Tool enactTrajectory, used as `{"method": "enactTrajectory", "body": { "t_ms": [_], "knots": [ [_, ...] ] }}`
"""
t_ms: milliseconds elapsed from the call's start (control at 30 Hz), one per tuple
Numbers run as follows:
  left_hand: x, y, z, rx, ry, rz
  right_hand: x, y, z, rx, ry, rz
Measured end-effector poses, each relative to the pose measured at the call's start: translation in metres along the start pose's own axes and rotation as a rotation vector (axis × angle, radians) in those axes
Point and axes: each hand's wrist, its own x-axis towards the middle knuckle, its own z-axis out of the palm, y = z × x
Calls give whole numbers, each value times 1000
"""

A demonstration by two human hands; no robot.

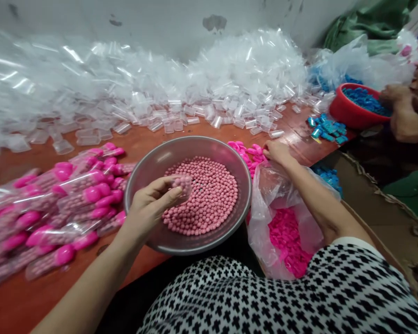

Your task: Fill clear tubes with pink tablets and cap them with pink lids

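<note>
Desk [14,311], orange-red top, pale wall behind its far edge.

Item: left hand [149,199], above the bowl; grip clamped, thumb and fingers pinching a clear container [183,186] that holds pink beads.

Item: right hand [276,150], by the desk's near edge, right of the bowl; fingertips at a small heap of bright pink caps [251,157]. Whether its grip has closed on one, cannot tell.

Item: grey bowl [152,169], at the middle of the near edge; loose pink beads [209,204] inside.

Item: filled containers [69,199], pink-capped, bead-packed, lying in a heap towards the desk's left end.

Item: clear empties [230,83], one long bank along the far edge.

Item: translucent bag [259,208], open, off the near edge, beneath the right forearm; bright pink pieces [289,241] within.

Item: red basin [350,111], at the desk's right end, blue pieces [365,99] inside; a co-worker's hand [399,99] at its rim.

Item: shiny blue pieces [327,129], in a small group left of the basin; any lettering too small to read.

Item: green sack [369,28], beyond the far right corner.
</note>
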Motion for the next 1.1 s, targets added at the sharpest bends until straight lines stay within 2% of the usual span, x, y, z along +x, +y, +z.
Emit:
{"method": "enactTrajectory", "body": {
  "t_ms": [100,167,200,267,300,333,400,467,533,633,733,833,967,1100],
  "knots": [
    [-3,1,3,-20,-22,32,-7,-3,-9,-21,79,12],
    [-2,-1,2,-45,-59,44,-14,-9,-21,36,233,-37],
    [-1,-2,1,-60,-80,52,-20,-15,-29,86,332,-114],
    [1,-5,0,-92,-114,69,-37,-34,-47,187,483,-395],
    [1,-6,-1,-106,-124,78,-49,-47,-56,213,500,-572],
    [1,-6,-1,-119,-131,86,-62,-62,-65,221,477,-748],
    [-1,-7,0,-128,-140,106,-88,-96,-79,220,364,-1010],
    [-3,-6,0,-100,-154,125,-109,-126,-85,327,263,-1153],
    [-5,-6,0,-46,-168,156,-121,-149,-83,566,205,-1148],
    [-6,-8,-2,6,-180,224,-127,-167,-70,948,125,-974],
    [-4,-9,-2,29,-173,283,-130,-174,-60,1109,109,-827],
    [-6,-9,-2,53,-153,311,-137,-177,-61,1025,216,-827],
    [-10,-10,-4,20,-101,298,-144,-182,-66,803,353,-979],
    [-12,-13,-6,14,-37,308,-148,-182,-64,703,492,-1100]
  ]
}}
